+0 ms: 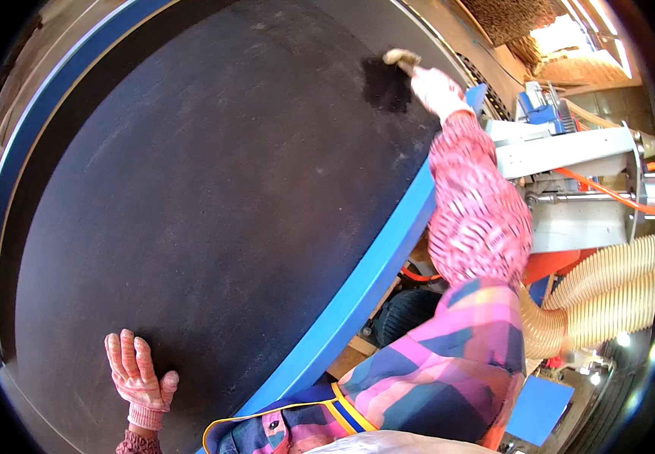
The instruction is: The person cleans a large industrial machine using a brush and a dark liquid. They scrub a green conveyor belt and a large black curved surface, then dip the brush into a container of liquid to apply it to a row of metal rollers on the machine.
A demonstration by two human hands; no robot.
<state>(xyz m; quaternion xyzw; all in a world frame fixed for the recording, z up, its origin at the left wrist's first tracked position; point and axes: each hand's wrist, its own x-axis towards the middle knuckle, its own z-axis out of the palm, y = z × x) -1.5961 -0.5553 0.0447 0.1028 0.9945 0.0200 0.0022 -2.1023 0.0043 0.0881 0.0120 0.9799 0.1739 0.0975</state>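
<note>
Across the wide black round surface (pixel 214 212), ringed by a blue rim (pixel 373 265), the person's two gloved hands sit well apart. Far out near the upper edge, the right hand (pixel 435 87) is closed around the pale handle of a brush (pixel 401 57), whose tip touches the surface beside a small patch (pixel 386 85) that looks darker and wetter than the dull black around it. Judging from that, only this one spot near the far rim has been coated or wiped, and almost all of the surface looks untreated. Close to the body, the left hand (pixel 137 374) lies flat with fingers spread on the near part of the surface, gripping nothing. Open room is plentiful to the left and toward the middle, with nothing lying on the disc. On the right it is tight: the rim presses near the outstretched patterned sleeve (pixel 475 212), and just beyond stand a grey machine housing (pixel 569 151) and ribbed beige hoses (pixel 607 295).
</note>
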